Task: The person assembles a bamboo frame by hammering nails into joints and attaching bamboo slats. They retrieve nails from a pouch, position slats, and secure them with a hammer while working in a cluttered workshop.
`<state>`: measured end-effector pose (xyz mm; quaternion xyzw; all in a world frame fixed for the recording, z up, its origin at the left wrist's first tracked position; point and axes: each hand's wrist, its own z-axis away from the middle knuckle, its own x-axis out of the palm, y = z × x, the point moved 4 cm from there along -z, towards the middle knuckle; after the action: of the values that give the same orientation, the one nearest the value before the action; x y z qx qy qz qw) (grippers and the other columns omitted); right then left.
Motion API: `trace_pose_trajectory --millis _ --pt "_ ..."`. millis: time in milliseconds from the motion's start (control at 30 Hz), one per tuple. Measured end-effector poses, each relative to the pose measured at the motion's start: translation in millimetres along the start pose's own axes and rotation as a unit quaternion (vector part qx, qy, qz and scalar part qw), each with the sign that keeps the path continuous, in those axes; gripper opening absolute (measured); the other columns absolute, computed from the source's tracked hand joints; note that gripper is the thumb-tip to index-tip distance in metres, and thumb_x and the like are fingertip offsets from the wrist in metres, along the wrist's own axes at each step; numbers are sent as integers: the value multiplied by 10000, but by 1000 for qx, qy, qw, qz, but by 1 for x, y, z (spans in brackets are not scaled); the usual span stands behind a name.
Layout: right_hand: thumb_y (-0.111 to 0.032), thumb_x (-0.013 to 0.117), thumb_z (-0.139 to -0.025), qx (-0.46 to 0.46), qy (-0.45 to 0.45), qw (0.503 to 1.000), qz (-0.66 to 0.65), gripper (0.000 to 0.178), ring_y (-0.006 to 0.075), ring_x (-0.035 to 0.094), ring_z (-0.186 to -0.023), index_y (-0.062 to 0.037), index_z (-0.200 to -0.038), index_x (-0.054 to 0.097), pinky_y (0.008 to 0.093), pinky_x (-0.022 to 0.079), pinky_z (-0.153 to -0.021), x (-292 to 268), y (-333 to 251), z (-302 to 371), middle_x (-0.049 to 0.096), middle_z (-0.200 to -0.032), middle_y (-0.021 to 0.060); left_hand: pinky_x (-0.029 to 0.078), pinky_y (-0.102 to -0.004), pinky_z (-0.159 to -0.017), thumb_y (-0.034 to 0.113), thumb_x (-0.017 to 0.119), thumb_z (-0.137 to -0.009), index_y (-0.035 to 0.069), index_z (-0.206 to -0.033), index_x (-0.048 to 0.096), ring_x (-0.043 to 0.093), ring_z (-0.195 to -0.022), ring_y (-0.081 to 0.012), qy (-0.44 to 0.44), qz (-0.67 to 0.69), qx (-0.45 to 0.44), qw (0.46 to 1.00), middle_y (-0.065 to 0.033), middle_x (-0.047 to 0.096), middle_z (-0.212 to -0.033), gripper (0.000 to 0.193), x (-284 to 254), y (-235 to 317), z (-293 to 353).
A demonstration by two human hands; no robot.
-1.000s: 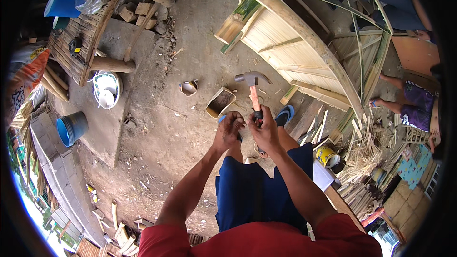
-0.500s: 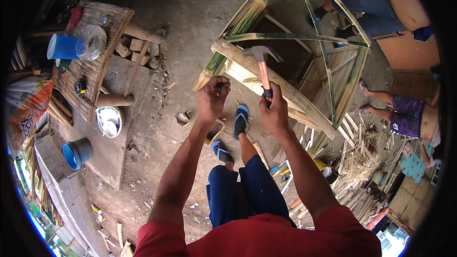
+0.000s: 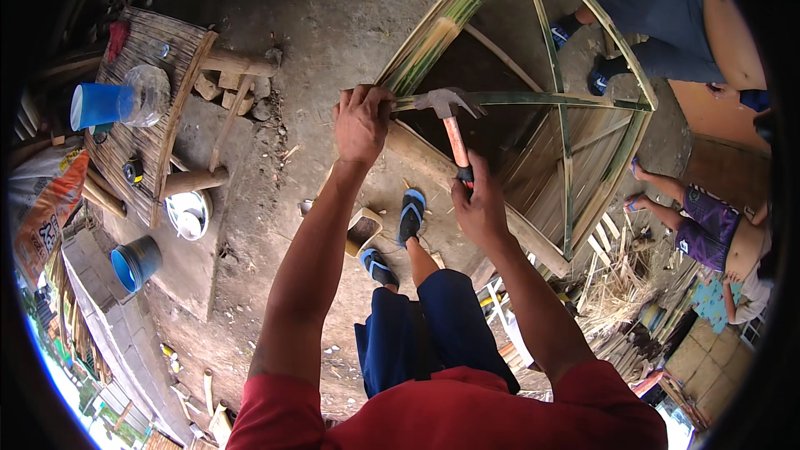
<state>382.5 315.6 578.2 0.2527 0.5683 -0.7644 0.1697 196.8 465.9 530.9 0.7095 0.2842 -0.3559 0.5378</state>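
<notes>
Moved: hammer [image 3: 447, 121] head now sits right at the frame [image 3: 533, 100] strip.
Left hand [image 3: 362, 121]: closed round the strip.
Right hand [image 3: 477, 204]: tight on the hammer handle.
Means: ready to hit.

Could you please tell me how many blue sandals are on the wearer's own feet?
2: one blue sandal on the forward foot below the hammer, the other nearer the knees.

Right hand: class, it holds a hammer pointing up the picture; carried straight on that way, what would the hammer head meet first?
Probably the green bamboo strip of the frame, beside the left hand; the hammer in the right hand seems almost on it, though depth is unclear.
</notes>
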Motion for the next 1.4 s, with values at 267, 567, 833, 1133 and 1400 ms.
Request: trace_pose_trajectory --millis 267,567,833,1133,1400 --pt "-11 586 -924 -112 3 993 24 699 430 657 -908 -98 -1565 322 468 538 -798 -15 -28 -15 622 -1129 247 422 -427 -949 162 706 -882 115 -988 692 573 -1032 -309 -13 104 39 994 -74 652 -1030 117 12 -20 -12" --pt "40 567 -908 -175 -51 980 81 752 374 643 -839 -161 -1590 322 461 531 -754 -11 -60 -26 596 -1010 193 425 -424 -957 105 710 -842 78 -961 699 581 -1025 -335 -65 114 63 989 -98 669 -1019 123 7 -19 -16" --pt "51 547 -897 -179 -36 980 77 813 431 638 -853 -245 -1604 276 509 536 -734 -1 -57 -33 585 -1019 215 428 -418 -968 98 711 -832 67 -946 705 575 -1042 -358 -57 135 54 988 -112 673 -998 118 7 -20 -15" --pt "58 546 -896 -186 15 982 39 771 458 627 -959 -177 -1590 307 477 529 -843 -12 -64 -26 609 -1088 241 468 -472 -971 225 790 -753 89 -1123 603 527 -1132 -406 -62 90 -53 993 -142 559 -1274 436 11 -18 -3" --pt "69 551 -888 -129 -6 990 53 774 466 625 -992 -189 -1580 320 505 525 -832 4 -54 -32 613 -1105 251 472 -487 -984 234 771 -761 80 -1090 592 526 -1140 -418 -56 96 -81 990 -148 555 -1266 405 14 -17 4"
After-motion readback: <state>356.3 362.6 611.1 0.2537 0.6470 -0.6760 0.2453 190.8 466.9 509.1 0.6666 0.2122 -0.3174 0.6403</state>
